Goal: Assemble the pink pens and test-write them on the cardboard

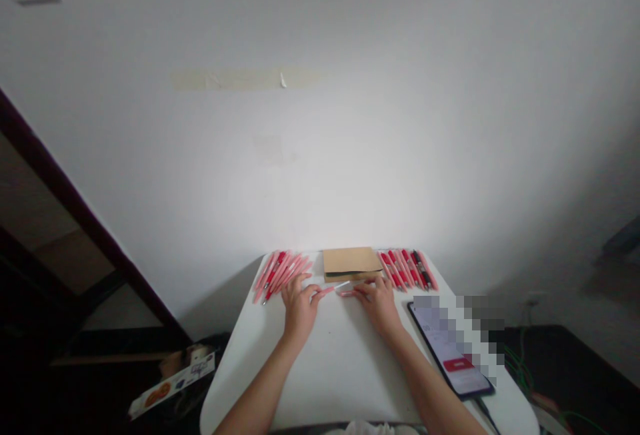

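My left hand pinches a pink pen piece between thumb and finger. A thin pale rod, like a refill, sticks out of it toward the right. My right hand grips another pink pen piece, pointing left. The two pieces are close together above the white table, and I cannot tell whether they touch. Just beyond my left hand lies a loose pile of pink and red pens. Past my right hand is a row of pink, red and black pens.
A brown cardboard box stands at the table's back edge, between the pen groups and against the wall. At right, a phone with a cable lies on the white table. A printed carton is on the floor at left.
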`<state>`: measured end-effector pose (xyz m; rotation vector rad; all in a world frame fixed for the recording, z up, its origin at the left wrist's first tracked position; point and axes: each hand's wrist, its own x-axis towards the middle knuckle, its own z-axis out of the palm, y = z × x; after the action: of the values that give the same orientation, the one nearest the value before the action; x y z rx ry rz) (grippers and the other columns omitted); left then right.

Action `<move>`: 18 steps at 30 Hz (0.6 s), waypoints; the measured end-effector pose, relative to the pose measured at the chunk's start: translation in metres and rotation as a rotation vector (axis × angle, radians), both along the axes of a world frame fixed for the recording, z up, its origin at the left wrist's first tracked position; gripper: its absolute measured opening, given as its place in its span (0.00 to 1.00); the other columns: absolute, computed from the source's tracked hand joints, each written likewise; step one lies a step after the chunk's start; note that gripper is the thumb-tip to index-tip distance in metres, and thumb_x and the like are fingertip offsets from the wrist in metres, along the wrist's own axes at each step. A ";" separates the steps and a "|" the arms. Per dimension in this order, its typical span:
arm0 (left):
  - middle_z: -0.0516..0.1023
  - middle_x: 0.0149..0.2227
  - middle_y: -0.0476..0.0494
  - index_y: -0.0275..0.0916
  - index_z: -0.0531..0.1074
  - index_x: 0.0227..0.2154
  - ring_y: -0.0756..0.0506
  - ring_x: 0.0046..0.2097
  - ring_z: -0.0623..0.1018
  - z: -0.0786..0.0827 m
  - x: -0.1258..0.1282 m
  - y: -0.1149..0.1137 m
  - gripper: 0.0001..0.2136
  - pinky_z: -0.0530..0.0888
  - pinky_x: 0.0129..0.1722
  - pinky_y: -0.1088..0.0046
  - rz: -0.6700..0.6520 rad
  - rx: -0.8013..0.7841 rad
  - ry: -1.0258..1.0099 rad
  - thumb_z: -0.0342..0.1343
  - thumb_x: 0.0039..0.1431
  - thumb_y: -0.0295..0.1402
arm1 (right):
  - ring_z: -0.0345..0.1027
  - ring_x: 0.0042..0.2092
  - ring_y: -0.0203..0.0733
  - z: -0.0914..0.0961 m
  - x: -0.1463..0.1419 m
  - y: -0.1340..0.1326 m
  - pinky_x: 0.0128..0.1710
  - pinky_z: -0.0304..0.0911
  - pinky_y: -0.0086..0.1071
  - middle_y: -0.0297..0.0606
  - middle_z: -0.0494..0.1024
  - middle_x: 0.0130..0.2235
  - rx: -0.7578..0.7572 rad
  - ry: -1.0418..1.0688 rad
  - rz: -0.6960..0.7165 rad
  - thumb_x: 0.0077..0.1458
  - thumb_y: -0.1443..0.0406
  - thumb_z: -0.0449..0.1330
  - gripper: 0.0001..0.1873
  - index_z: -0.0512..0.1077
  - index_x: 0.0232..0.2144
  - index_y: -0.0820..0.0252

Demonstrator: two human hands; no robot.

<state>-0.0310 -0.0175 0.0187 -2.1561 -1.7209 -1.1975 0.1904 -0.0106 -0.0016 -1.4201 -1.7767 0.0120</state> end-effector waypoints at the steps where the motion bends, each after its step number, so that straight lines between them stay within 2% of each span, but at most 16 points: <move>1: 0.74 0.48 0.41 0.43 0.79 0.29 0.38 0.53 0.70 0.000 0.000 0.000 0.03 0.65 0.54 0.52 0.001 -0.005 -0.002 0.62 0.55 0.34 | 0.63 0.44 0.53 0.000 0.000 0.000 0.45 0.63 0.46 0.45 0.73 0.39 0.006 0.003 0.000 0.55 0.60 0.63 0.07 0.82 0.34 0.47; 8: 0.74 0.48 0.41 0.43 0.79 0.29 0.37 0.53 0.70 0.000 -0.002 0.001 0.03 0.64 0.54 0.51 0.035 -0.018 -0.019 0.62 0.54 0.34 | 0.62 0.47 0.55 0.001 0.003 0.002 0.49 0.61 0.46 0.46 0.74 0.41 0.054 0.047 0.007 0.58 0.62 0.59 0.10 0.82 0.34 0.50; 18: 0.74 0.48 0.41 0.43 0.79 0.29 0.37 0.52 0.70 0.003 -0.002 0.001 0.02 0.64 0.53 0.51 0.055 -0.015 -0.014 0.63 0.54 0.34 | 0.56 0.49 0.55 0.000 0.006 0.004 0.49 0.58 0.47 0.47 0.70 0.44 0.086 0.107 -0.106 0.63 0.59 0.53 0.16 0.81 0.36 0.52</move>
<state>-0.0334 -0.0170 0.0212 -2.0984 -1.7882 -1.1930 0.1965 -0.0067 -0.0014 -1.4229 -1.5952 -0.0434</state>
